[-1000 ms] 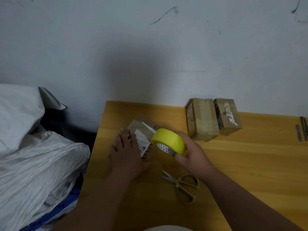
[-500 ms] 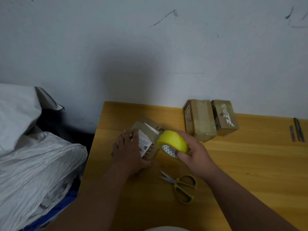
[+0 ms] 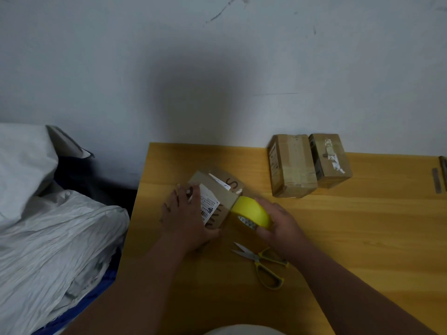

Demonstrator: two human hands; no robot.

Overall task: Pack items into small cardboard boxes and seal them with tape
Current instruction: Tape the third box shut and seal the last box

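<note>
Head view shows the sealing step: left hand presses the small brown cardboard box onto the wooden counter, right hand has its grip curled round the yellow tape roll touching the box's side, so next likely calls for drawing tape across the seam.

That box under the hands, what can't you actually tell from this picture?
All in the head view:
- Contents of the box: it is closed.
- Label print: too small, partly under the left hand.
- Whether tape has stuck to the box: the roll and the right hand hide the spot.
- Metal strips: cut off by the right edge.
</note>
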